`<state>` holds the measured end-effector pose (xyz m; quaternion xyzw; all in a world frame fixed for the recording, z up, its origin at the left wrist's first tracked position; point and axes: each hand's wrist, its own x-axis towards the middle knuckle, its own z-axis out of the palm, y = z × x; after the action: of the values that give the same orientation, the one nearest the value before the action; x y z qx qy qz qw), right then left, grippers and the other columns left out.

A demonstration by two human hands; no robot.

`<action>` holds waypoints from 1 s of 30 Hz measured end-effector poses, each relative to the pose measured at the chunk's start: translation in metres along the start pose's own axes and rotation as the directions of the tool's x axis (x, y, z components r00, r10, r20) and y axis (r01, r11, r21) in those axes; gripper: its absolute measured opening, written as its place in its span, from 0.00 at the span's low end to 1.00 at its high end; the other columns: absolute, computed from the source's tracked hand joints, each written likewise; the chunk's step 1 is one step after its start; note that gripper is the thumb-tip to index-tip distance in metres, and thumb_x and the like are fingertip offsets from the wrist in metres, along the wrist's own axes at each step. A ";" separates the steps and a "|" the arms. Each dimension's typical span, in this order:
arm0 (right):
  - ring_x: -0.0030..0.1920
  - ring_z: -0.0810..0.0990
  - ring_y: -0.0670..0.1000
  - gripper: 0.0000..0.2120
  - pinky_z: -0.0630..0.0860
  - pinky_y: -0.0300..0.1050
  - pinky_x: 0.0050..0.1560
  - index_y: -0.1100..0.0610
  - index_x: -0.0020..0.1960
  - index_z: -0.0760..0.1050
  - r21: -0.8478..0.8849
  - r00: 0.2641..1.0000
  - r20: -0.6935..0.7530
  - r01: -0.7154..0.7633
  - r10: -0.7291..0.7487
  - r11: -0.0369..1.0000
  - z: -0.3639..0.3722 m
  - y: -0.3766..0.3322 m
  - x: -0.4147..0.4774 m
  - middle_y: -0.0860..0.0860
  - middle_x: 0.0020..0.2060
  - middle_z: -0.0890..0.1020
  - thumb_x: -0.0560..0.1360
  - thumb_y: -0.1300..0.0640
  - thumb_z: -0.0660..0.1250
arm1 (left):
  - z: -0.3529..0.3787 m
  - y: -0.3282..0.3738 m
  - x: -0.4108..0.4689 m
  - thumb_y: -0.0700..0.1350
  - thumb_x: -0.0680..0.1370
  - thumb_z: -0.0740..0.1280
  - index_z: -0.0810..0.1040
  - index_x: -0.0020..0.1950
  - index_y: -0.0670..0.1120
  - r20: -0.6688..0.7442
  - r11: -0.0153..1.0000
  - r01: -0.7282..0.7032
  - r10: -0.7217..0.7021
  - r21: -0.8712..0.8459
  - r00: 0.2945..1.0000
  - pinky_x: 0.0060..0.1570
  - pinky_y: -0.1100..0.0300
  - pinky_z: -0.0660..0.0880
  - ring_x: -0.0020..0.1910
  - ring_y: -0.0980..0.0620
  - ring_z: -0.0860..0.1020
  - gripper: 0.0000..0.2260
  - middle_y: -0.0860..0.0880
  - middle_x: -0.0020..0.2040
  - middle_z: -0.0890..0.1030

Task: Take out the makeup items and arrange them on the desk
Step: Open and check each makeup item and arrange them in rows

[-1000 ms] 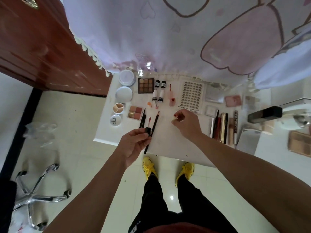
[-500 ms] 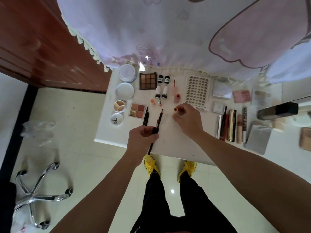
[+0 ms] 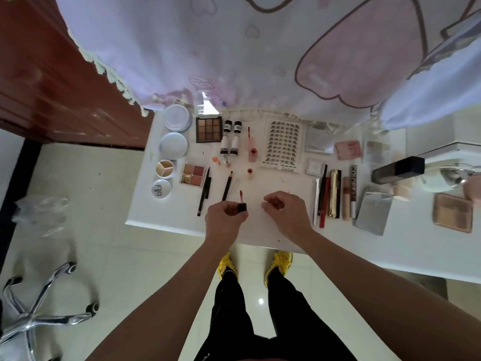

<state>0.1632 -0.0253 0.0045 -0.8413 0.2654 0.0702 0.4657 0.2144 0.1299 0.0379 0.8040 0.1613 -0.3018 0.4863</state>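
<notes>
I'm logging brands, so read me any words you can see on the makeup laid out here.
"bibi": round white compact, turned sideways.
"XOXO": lash tray, near edge, upside down.
"COLOR": slim tube, rest blurred.
Two black-capped bottles: labels too small to read.

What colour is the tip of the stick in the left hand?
Pinkish red, on the wand that the left hand holds; the head view shows it.

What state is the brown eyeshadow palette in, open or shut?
Open: the brown eyeshadow palette lies flat on the desk with all nine pans exposed.
</notes>
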 end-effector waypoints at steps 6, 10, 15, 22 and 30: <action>0.40 0.77 0.39 0.04 0.68 0.24 0.43 0.55 0.49 0.84 0.080 1.000 0.030 0.003 -0.005 0.997 -0.011 0.002 0.005 0.42 0.36 0.81 0.75 0.59 0.71 | 0.010 0.013 0.004 0.38 0.72 0.74 0.83 0.47 0.42 0.052 0.989 0.081 -0.075 -0.122 0.996 0.39 0.61 0.74 0.36 0.52 0.77 0.05 0.49 0.38 0.83; 0.39 0.77 0.38 0.05 0.69 0.27 0.44 0.54 0.49 0.84 0.063 1.000 0.023 0.004 -0.005 0.998 -0.018 0.006 0.009 0.42 0.38 0.81 0.75 0.58 0.71 | 0.011 0.015 0.009 0.41 0.73 0.73 0.83 0.46 0.44 0.004 0.999 0.029 -0.029 -0.024 1.000 0.36 0.63 0.70 0.36 0.55 0.75 0.03 0.51 0.38 0.81; 0.42 0.78 0.43 0.04 0.73 0.37 0.48 0.54 0.49 0.84 0.074 0.998 0.034 -0.050 0.047 0.996 -0.024 0.018 0.012 0.44 0.39 0.82 0.74 0.57 0.72 | 0.019 0.019 0.021 0.44 0.72 0.72 0.82 0.46 0.42 -0.039 0.913 -0.085 0.109 0.399 0.993 0.40 0.60 0.70 0.40 0.50 0.76 0.07 0.48 0.40 0.80; 0.45 0.81 0.48 0.04 0.76 0.42 0.50 0.54 0.48 0.84 0.054 0.996 0.042 -0.078 0.076 0.995 -0.023 0.027 0.011 0.49 0.42 0.84 0.74 0.56 0.72 | 0.029 0.021 0.026 0.45 0.73 0.70 0.79 0.47 0.42 -0.006 0.758 -0.117 0.158 0.641 0.987 0.39 0.56 0.73 0.41 0.46 0.77 0.08 0.46 0.41 0.79; 0.44 0.80 0.44 0.03 0.72 0.35 0.47 0.52 0.47 0.83 0.063 0.993 0.045 -0.109 0.106 0.992 -0.027 0.032 0.011 0.44 0.40 0.83 0.73 0.56 0.73 | 0.029 0.019 0.026 0.47 0.74 0.70 0.76 0.49 0.43 -0.006 0.742 -0.149 0.202 0.653 0.979 0.39 0.58 0.67 0.41 0.50 0.73 0.10 0.48 0.44 0.77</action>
<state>0.1530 -0.0656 -0.0083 -0.8083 0.3027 0.1040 0.4941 0.2355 0.0945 0.0237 0.9449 -0.0113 -0.2611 0.1971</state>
